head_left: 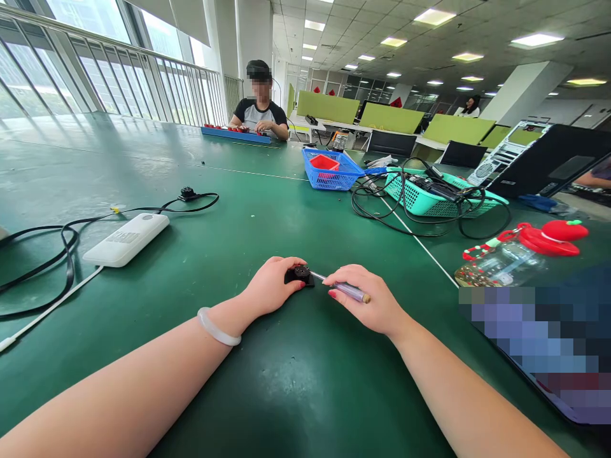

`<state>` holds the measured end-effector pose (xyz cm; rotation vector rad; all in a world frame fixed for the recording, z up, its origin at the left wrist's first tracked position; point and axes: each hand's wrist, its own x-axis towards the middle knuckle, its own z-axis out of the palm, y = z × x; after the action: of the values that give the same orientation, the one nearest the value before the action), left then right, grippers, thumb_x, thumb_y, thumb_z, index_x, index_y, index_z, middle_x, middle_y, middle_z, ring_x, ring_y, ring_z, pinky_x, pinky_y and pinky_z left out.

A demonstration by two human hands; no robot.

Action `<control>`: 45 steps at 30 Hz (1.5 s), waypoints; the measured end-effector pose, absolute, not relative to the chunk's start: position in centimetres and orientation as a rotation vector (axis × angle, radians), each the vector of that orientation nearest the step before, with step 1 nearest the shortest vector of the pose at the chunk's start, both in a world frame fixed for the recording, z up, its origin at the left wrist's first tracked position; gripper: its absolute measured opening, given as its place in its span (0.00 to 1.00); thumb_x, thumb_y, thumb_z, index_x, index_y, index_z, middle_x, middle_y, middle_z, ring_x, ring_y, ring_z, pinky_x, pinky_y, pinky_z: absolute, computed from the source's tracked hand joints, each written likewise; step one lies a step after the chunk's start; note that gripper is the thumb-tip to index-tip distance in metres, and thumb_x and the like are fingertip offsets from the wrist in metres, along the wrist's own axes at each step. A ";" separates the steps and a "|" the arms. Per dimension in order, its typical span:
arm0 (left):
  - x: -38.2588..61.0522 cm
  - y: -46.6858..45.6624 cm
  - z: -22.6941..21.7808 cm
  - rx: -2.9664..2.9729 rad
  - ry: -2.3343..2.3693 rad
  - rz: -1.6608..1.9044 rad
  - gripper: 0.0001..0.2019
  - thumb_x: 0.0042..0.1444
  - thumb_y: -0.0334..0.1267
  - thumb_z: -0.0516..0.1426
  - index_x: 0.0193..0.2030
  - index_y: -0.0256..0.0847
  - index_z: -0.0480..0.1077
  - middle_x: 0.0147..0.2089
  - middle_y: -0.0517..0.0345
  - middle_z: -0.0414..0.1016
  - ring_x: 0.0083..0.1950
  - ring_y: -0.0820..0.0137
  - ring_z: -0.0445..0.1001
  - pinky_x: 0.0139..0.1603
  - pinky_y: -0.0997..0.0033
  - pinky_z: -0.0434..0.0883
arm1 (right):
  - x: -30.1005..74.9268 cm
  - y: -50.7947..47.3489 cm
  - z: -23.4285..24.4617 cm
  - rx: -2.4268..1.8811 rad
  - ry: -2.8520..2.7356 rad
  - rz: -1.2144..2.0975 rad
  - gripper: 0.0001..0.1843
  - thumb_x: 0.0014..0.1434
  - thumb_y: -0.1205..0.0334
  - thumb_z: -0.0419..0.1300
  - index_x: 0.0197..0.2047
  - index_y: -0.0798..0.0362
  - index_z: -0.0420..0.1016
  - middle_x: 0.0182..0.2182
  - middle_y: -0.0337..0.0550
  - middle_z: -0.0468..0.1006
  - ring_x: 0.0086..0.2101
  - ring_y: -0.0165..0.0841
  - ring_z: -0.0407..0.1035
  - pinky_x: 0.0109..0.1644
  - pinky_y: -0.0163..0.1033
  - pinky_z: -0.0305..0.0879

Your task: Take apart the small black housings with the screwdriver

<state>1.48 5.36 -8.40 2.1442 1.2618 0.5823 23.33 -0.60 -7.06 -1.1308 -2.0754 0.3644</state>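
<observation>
While the left hand [273, 286] is pinning the small black component [299, 276] against the green table [296, 381], the right hand [370, 304] is gripping a slim screwdriver [344, 289] in a closed pinch, its metal tip touching the component's top. The component is lying just ahead of both hands, between them, near the table's front edge. For a clean turn, the driver is best kept in line with the fastener and pressed steadily, with the left fingers clamping the part so it cannot rotate; a tilted shaft would likely slip out. The component is looking matte, dark and blocky with a round raised centre. The screwdriver is showing a smooth, pale purplish barrel with a brown end cap. Left of the component, a white glossy power bank [126, 239] is lying with black cables [67, 245]. Right of it, a clear bottle [506, 261] with a red lid is lying on its side.
</observation>
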 end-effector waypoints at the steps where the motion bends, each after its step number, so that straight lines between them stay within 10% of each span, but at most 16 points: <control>1: 1.5 5.3 -8.3 2.144 1.262 0.579 0.19 0.54 0.40 0.58 0.54 0.50 0.70 0.54 0.56 0.74 0.60 0.61 0.66 0.62 0.58 0.66 | 23.4 -0.5 -7.2 -1.159 -2.013 0.429 0.08 0.59 0.61 0.60 0.42 0.46 0.77 0.39 0.42 0.80 0.41 0.36 0.73 0.49 0.44 0.69; 45: 1.2 5.2 -8.1 2.175 1.182 0.543 0.19 0.54 0.41 0.57 0.54 0.53 0.71 0.52 0.58 0.75 0.59 0.60 0.65 0.62 0.57 0.66 | 24.4 1.4 -9.3 -1.122 -1.205 1.192 0.18 0.54 0.46 0.62 0.40 0.52 0.78 0.29 0.42 0.76 0.31 0.33 0.71 0.44 0.47 0.71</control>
<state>1.24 5.24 -8.12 2.1747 1.1824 0.5427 24.45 1.40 -9.30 -1.1217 -1.2053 1.1916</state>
